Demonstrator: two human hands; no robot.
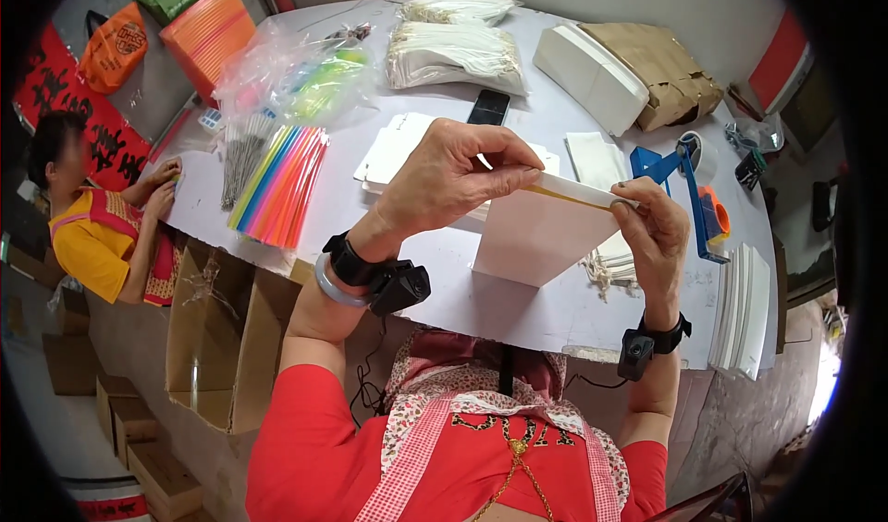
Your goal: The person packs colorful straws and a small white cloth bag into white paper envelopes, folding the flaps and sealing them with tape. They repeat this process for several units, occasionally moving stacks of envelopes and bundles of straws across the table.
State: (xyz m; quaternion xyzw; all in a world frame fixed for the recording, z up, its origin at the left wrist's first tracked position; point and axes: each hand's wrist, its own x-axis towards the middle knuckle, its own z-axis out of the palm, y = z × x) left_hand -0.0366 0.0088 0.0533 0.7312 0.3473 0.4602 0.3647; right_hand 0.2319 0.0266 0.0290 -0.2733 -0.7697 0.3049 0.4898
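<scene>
**Left hand (453, 169) and right hand (657, 231) pinching a white panel (529, 240) along its top edge**

Both hands are holding the white panel over the near part of the tabletop (435, 263), and it is standing roughly upright before the person's chest. Its lower edge is sitting at or just above the surface; which of these, I cannot tell. A yellowish strip (572, 196) is running along the top edge between the two hands.

The left hand's grip is pressing thumb and fingers together on the edge's left end. The right hand's grip is pinching the opposite end between thumb and fingertips.

Behind the left hand, white cards (393, 152) are lying in a pile, with a dark phone (489, 109) resting beyond. Just beside the right hand, a blue tape dispenser (701, 200) is standing near the tabletop's right side, and white drawstring pouches (610, 265) are lying partly behind the panel. Farther left, multicoloured sticks (279, 184) are lying in a bundle.

At the far left, a co-worker (97, 235) in a yellow top is sitting by the tabletop, both hands meeting near its edge.
</scene>
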